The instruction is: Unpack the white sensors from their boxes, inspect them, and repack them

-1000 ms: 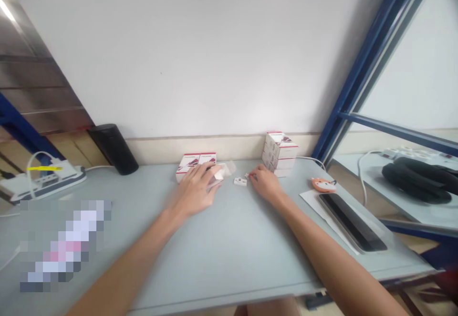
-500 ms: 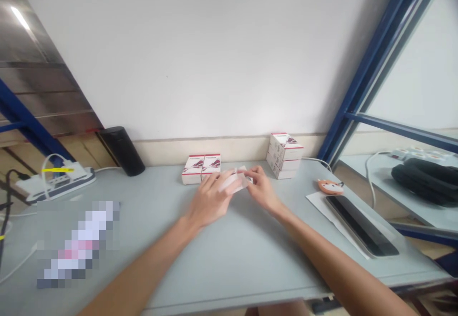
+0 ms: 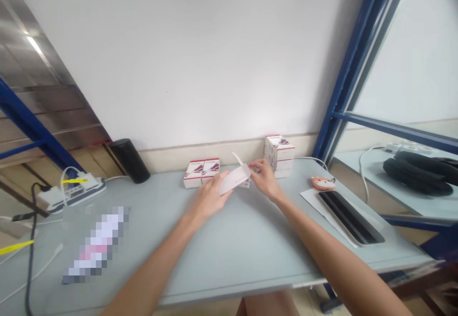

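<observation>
White box point(image 3: 234, 180) tilts between gripping left hand point(image 3: 210, 195) and curled right hand point(image 3: 264, 178).

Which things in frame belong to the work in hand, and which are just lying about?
In the work:
- white box, held by the left hand, right hand at its other end
- paired boxes and box stack, likely: similar print

Lying about, apparently:
- black cylinder
- power strip
- orange-and-white object
- dark slab on white sheet
- pixelated item

Bright diffuse light, stretched edges, pixelated patch point(image 3: 98, 247), seemingly slight blur
</observation>
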Motion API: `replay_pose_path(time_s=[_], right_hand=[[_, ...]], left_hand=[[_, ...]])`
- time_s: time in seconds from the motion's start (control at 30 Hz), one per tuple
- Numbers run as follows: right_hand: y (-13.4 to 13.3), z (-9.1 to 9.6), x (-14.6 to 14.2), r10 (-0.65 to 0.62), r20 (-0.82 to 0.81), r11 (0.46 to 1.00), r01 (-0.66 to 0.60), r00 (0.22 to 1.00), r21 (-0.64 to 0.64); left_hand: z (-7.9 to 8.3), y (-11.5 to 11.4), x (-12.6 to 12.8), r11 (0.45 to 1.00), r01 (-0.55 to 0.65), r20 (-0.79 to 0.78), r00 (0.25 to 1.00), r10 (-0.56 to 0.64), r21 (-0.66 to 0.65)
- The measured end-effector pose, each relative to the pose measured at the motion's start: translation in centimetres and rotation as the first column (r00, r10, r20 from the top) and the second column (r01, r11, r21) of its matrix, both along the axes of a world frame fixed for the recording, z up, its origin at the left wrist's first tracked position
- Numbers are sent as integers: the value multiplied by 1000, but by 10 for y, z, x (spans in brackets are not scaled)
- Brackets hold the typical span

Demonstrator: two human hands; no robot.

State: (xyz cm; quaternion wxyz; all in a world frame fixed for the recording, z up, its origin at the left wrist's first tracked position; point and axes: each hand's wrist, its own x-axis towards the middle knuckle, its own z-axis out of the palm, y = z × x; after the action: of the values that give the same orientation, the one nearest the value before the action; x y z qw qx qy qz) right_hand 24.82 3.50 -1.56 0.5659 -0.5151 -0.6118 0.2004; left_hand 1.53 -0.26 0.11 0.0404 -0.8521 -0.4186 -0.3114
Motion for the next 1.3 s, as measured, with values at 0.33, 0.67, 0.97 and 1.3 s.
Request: replay_pose_path(time_s=[0.33, 0.67, 0.97, 1.3], right_hand=[[-15, 30, 3, -45, -360, 978, 115, 932, 174], [-12, 16, -8, -37, -545, 999, 39, 837, -7], [-37, 25, -27, -85, -632, 977, -59, 770, -204], [-49, 38, -23, 202, -252, 979, -186, 946, 88]], left_hand=[[30, 15, -54, 909, -176, -2, 982, 191, 379], [16, 49, -68, 981, -170, -82, 981, 178, 89], [2, -20, 12, 927, 294, 634, 768, -86, -231], [-19, -6, 17, 213, 877, 790, 252, 559, -430]])
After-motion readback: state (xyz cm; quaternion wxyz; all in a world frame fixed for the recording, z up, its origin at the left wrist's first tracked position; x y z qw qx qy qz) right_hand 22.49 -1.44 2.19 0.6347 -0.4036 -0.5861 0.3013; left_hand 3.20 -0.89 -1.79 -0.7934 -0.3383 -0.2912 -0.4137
